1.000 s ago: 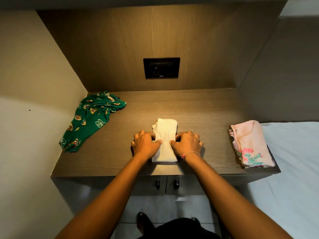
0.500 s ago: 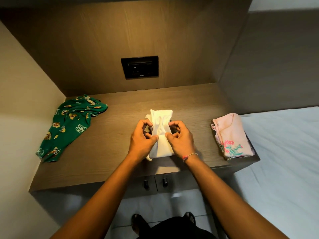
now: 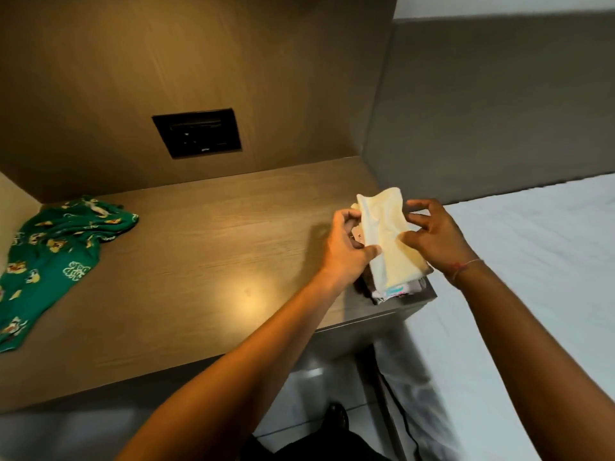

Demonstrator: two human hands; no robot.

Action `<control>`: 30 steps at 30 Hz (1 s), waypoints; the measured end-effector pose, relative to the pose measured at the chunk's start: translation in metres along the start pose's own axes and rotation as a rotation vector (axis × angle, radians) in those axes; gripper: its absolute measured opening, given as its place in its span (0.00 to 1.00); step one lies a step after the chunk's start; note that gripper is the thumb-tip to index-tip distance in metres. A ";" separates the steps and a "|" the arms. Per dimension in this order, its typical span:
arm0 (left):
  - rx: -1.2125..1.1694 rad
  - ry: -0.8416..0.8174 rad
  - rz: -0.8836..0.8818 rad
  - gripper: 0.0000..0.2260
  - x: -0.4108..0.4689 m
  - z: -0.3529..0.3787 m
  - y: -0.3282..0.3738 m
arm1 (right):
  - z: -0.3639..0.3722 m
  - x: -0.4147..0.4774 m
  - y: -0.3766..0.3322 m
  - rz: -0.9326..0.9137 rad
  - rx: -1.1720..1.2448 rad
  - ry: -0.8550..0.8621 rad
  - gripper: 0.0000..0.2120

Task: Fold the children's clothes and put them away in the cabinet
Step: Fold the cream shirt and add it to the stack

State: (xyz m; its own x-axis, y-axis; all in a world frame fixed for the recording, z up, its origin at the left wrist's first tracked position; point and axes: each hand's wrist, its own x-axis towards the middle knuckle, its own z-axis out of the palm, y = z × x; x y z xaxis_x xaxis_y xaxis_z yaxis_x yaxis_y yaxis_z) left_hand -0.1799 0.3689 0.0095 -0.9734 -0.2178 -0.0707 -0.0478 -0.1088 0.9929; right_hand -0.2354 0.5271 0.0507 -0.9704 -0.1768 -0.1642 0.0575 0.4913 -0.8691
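Observation:
A folded cream-white garment (image 3: 386,241) is held between both hands over the right end of the wooden cabinet top (image 3: 206,261). My left hand (image 3: 346,251) grips its left edge and my right hand (image 3: 432,241) grips its right edge. Beneath it lies the folded pink floral garment (image 3: 396,290), mostly hidden, only its near edge showing. An unfolded green printed garment (image 3: 50,257) lies crumpled at the far left of the top.
A dark socket panel (image 3: 197,133) sits in the wooden back wall. A bed with a pale sheet (image 3: 532,294) borders the cabinet on the right. The floor and my dark clothing show below the cabinet's front edge.
Both hands lifted the white folded garment from the middle of the top and carried it right, over the pink folded garment. The view swung right too.

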 end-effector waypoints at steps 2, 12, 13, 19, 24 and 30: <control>0.030 -0.006 -0.096 0.30 0.004 0.015 -0.009 | -0.005 0.007 0.013 0.022 -0.099 -0.013 0.24; 1.211 -0.299 0.460 0.47 0.016 -0.020 -0.043 | -0.019 0.013 0.056 -0.371 -0.601 -0.093 0.33; 1.277 -0.361 0.446 0.47 0.019 -0.023 -0.046 | -0.018 0.015 0.058 -0.402 -0.710 -0.182 0.33; 1.415 -0.442 0.299 0.50 0.031 -0.026 -0.055 | -0.004 0.020 0.082 -0.267 -0.824 -0.333 0.29; 1.386 -0.415 0.292 0.47 0.026 -0.034 -0.042 | -0.009 0.020 0.070 -0.284 -0.807 -0.302 0.31; 1.204 -0.059 0.160 0.34 -0.013 -0.144 -0.033 | 0.042 0.016 0.006 -0.527 -0.666 -0.159 0.33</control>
State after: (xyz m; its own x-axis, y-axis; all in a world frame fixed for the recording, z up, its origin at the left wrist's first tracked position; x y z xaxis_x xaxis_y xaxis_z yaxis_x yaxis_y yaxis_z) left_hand -0.1337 0.2360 -0.0358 -0.9946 -0.0983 0.0336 -0.0731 0.8923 0.4456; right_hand -0.2411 0.4910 0.0229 -0.7846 -0.6153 0.0765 -0.5886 0.7003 -0.4038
